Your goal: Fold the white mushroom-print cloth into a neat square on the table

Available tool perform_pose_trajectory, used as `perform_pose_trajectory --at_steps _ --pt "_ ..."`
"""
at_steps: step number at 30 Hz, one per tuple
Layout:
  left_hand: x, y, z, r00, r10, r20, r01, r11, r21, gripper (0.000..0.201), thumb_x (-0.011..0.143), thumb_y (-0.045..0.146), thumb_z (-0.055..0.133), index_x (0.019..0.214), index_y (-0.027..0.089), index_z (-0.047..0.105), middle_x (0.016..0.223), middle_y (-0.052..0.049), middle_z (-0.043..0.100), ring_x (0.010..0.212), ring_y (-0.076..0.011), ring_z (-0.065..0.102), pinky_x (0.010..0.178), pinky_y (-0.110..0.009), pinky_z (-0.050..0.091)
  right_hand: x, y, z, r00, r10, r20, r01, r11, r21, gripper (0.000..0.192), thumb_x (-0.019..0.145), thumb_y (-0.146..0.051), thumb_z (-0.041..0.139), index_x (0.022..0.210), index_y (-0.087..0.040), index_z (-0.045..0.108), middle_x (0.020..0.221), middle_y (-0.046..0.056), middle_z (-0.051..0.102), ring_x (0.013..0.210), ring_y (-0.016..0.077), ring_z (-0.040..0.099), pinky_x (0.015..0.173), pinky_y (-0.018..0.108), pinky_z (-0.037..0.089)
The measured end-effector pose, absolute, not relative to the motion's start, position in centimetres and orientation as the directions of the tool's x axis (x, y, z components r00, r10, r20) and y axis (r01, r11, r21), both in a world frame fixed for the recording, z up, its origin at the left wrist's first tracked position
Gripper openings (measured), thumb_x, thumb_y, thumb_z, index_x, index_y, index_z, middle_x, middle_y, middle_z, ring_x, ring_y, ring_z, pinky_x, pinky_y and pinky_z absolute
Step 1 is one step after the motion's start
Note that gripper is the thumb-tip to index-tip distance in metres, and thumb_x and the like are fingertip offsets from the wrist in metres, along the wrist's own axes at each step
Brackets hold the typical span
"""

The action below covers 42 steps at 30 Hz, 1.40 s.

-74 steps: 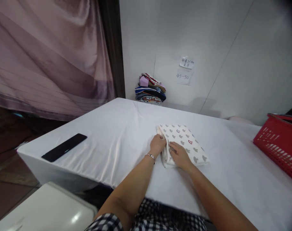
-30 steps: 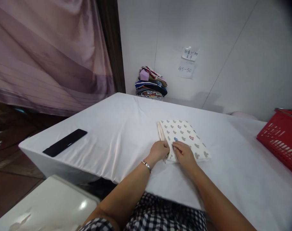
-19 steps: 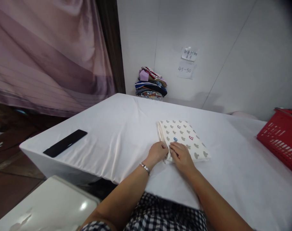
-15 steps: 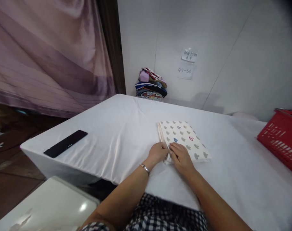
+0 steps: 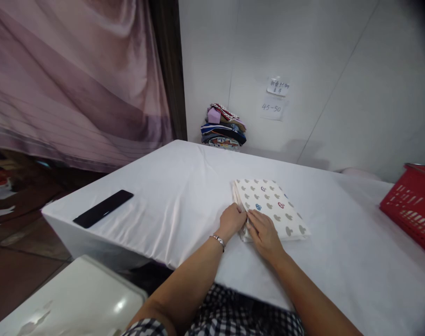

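Left hand (image 5: 232, 220) sits at the near left corner of the folded cloth (image 5: 272, 209), fingers curled against the stacked edge; whether it pinches the layers cannot be told. A bracelet (image 5: 218, 240) circles that wrist. Right hand (image 5: 265, 232) lies flat, fingers extended, pressing the same near corner from above, gripping nothing.

The cloth, cream with grey and a few coloured shapes, lies just right of frame centre on the white-covered table (image 5: 156, 205). It looks already folded into a compact rectangle; only squaring the edges seems left.

Further out: a black phone (image 5: 103, 208) at centre left, a pile of folded clothes (image 5: 224, 128) by the wall at upper centre, a red basket (image 5: 414, 207) at the right edge.
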<state>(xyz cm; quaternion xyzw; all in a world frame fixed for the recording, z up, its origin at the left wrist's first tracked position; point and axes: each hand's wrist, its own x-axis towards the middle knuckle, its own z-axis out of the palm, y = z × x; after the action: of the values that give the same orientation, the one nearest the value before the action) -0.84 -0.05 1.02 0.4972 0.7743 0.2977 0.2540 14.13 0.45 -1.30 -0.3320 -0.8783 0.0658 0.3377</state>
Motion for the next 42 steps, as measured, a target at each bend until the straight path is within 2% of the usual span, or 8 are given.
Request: perform_pose_trajectory --at_steps 7,11,19,21,26,30,38,42 --pt "-0.6 0.4 1.4 -0.379 0.920 -0.101 0.618 0.333 0.713 0.016 0.076 0.036 0.053 0.080 0.021 0.058 0.084 -0.004 0.068 0.074 -0.0181 0.061 0.059 -0.026 0.038 14.0 0.6 -1.1 -0.503 0.681 0.532 0.556 0.726 -0.405 0.042 0.094 -0.035 0.037 0.131 -0.020 0.050 0.133 0.009 0.052 0.126 0.0243 0.044 0.103 0.047 0.037" --pt "-0.7 1.1 1.2 -0.376 0.922 -0.089 0.621 0.322 0.715 0.010 0.073 0.028 0.052 0.073 0.020 0.057 0.077 -0.003 0.067 0.070 -0.0171 0.060 0.054 -0.025 0.035 13.5 1.5 0.1 -0.473 0.723 0.503 0.586 0.684 -0.433 0.045 0.094 -0.036 0.034 0.133 -0.017 0.047 0.135 0.011 0.050 0.129 0.0250 0.040 0.105 0.047 0.034" --pt "-1.3 1.5 0.2 -0.379 0.921 -0.087 0.559 0.303 0.772 0.009 0.071 0.027 0.053 0.069 0.019 0.057 0.072 -0.002 0.065 0.065 -0.0148 0.058 0.052 -0.024 0.034 12.9 2.4 0.5 -0.576 0.786 0.224 0.690 0.614 -0.382 0.039 0.093 -0.029 0.032 0.123 -0.020 0.054 0.135 0.008 0.050 0.130 0.0249 0.038 0.106 0.048 0.026" --pt "-1.4 1.8 0.2 -0.381 0.921 -0.078 0.562 0.298 0.771 0.009 0.071 0.028 0.054 0.071 0.019 0.057 0.074 -0.002 0.066 0.066 -0.0152 0.058 0.053 -0.024 0.035 12.9 2.5 0.5 -0.565 0.795 0.221 0.697 0.603 -0.387 0.038 0.092 -0.026 0.033 0.124 -0.019 0.053 0.136 0.008 0.049 0.130 0.0244 0.037 0.106 0.047 0.025" --pt "-1.6 3.2 0.7 -0.417 0.906 -0.066 0.586 0.324 0.743 0.017 0.076 0.034 0.053 0.079 0.019 0.059 0.082 -0.005 0.067 0.074 -0.0178 0.061 0.057 -0.025 0.037 12.2 4.1 1.3 -0.597 0.766 0.239 0.657 0.637 -0.403 0.035 0.087 -0.017 0.036 0.117 -0.021 0.054 0.125 0.007 0.057 0.120 0.0211 0.047 0.099 0.040 0.034" --pt "-1.7 3.8 0.6 -0.431 0.900 -0.069 0.623 0.352 0.698 0.019 0.080 0.034 0.048 0.080 0.019 0.060 0.087 -0.007 0.068 0.079 -0.0197 0.062 0.059 -0.026 0.038 11.2 5.2 1.0 -0.583 0.762 0.284 0.661 0.647 -0.381 0.038 0.086 -0.015 0.037 0.121 -0.019 0.052 0.130 0.010 0.053 0.124 0.0220 0.043 0.099 0.039 0.034" --pt "-2.0 4.2 1.1 -0.418 0.905 -0.078 0.640 0.354 0.681 0.020 0.082 0.035 0.048 0.085 0.019 0.060 0.090 -0.007 0.068 0.083 -0.0203 0.063 0.062 -0.026 0.040 11.2 6.4 0.9 -0.614 0.732 0.294 0.588 0.673 -0.449 0.030 0.085 -0.017 0.037 0.107 -0.023 0.056 0.111 0.005 0.061 0.106 0.0198 0.053 0.091 0.034 0.040" --pt "-2.3 5.5 1.5 -0.446 0.891 -0.084 0.643 0.384 0.663 0.025 0.082 0.038 0.049 0.090 0.018 0.060 0.095 -0.009 0.068 0.087 -0.0216 0.063 0.064 -0.027 0.041 10.7 7.5 1.7 -0.612 0.722 0.322 0.600 0.689 -0.407 0.025 0.084 -0.016 0.036 0.098 -0.022 0.057 0.099 0.005 0.063 0.096 0.0193 0.055 0.088 0.033 0.040"
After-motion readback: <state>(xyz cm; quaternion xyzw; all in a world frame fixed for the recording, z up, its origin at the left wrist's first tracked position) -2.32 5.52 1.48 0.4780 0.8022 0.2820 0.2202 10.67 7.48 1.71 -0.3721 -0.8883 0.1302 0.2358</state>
